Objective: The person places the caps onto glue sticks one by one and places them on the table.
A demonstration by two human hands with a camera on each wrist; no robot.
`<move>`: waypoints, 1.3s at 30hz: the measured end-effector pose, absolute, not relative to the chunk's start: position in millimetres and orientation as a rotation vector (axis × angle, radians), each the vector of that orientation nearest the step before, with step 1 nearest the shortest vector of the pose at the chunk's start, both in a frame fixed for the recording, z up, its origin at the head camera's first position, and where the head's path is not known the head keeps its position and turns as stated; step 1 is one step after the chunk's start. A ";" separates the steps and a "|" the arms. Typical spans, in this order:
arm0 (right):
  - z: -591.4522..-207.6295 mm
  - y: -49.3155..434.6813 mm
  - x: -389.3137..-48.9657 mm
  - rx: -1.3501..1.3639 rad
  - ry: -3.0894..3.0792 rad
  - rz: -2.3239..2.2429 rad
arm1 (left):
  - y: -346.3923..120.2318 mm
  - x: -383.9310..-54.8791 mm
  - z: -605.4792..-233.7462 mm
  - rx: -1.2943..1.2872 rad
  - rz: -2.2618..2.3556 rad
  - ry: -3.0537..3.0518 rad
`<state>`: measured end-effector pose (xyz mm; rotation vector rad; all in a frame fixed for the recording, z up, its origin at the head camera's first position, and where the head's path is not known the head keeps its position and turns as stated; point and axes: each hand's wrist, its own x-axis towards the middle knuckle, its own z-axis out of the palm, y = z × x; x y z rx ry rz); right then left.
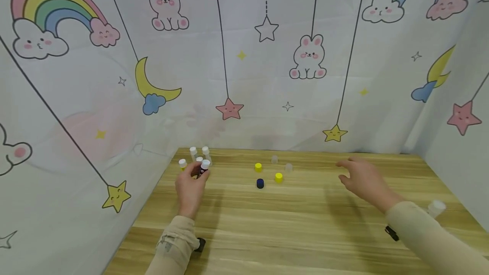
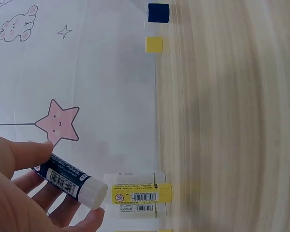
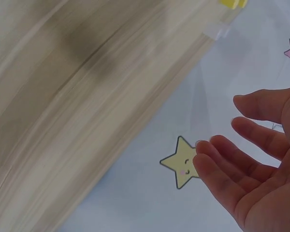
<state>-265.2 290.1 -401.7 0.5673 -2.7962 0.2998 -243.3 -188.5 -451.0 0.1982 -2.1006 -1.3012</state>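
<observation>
My left hand [image 1: 191, 188] pinches a dark blue glue stick [image 2: 67, 179] between thumb and fingers at the table's back left. The stick is tilted, its white end [image 2: 93, 193] pointing away from the palm. Close beside it a yellow glue stick [image 2: 135, 194] and several white ones stand upright, partly hidden by the hand in the head view. My right hand [image 1: 364, 181] hovers above the right part of the table. Its fingers [image 3: 222, 181] are relaxed and apart, with nothing in them.
Mid-table sit a dark blue cap [image 1: 260, 183], two yellow caps [image 1: 279, 178] and two clear caps [image 1: 288, 167]. A white-topped tube [image 1: 436, 208] stands at the right, partly behind the right sleeve. A patterned white curtain [image 1: 267, 79] rises behind the wooden table [image 1: 267, 232].
</observation>
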 end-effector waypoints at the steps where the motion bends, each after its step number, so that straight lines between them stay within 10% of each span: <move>1: -402.8 287.0 -266.0 0.569 -2.795 0.308 | -188.0 -243.1 -450.6 0.194 -1.303 -2.101; 39: -439.0 188.7 -294.6 0.606 -2.797 0.696 | -167.9 -229.7 -437.0 0.122 -1.328 -2.083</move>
